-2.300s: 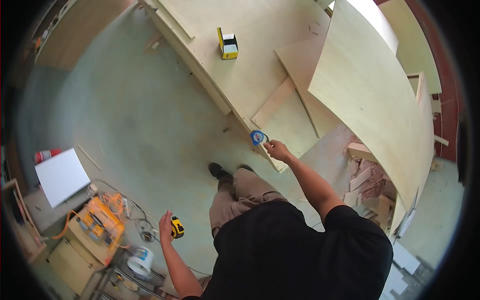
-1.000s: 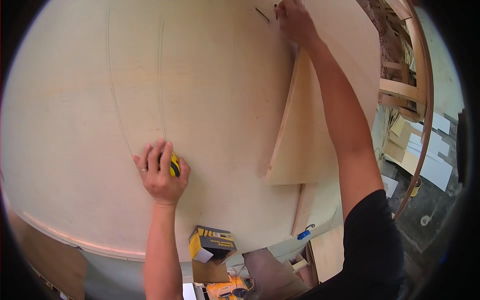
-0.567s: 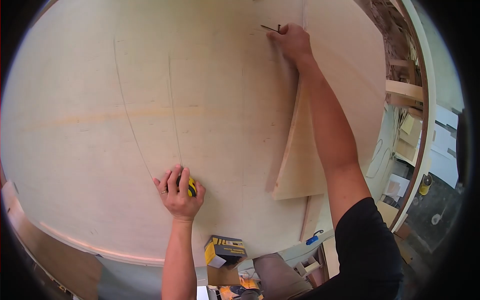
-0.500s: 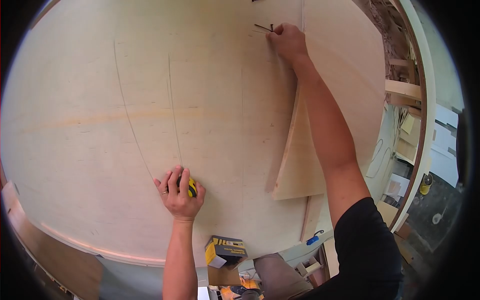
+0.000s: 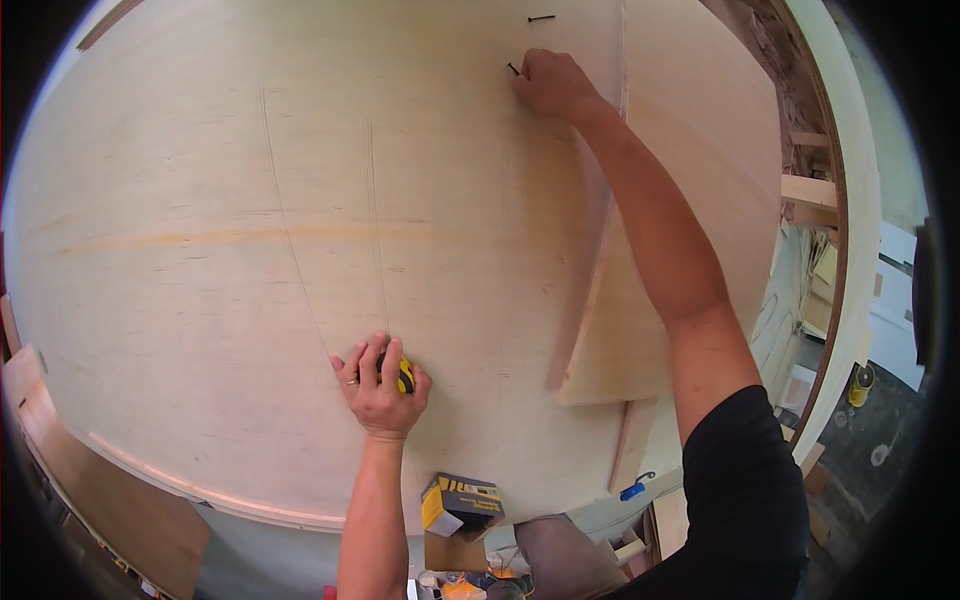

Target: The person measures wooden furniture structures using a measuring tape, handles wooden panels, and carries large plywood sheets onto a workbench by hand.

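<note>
My left hand (image 5: 385, 395) rests on the pale plywood sheet (image 5: 180, 300), its fingers wrapped over a yellow and black tape measure (image 5: 405, 377). Pencil lines run up the sheet from near that hand. Farther up, my right hand (image 5: 548, 82) is closed in a pinch on a dark screw (image 5: 513, 69), whose end sticks out left of the fingertips. Another dark screw (image 5: 541, 18) lies on the sheet just above. An open yellow and black box (image 5: 463, 503) sits at the sheet's near edge.
Right of centre, a pale board (image 5: 610, 340) lies on the sheet under my right arm, with a narrow strip (image 5: 631, 445) below it. A blue tape measure (image 5: 633, 491) is at the near edge. Wooden framing (image 5: 808, 190) and a yellow can (image 5: 861, 384) are at the right.
The view has shifted, after earlier showing me standing by the sheet. My right hand has moved nearer me from the far edge; the long dark piece at its fingertips now shows as a short screw end.
</note>
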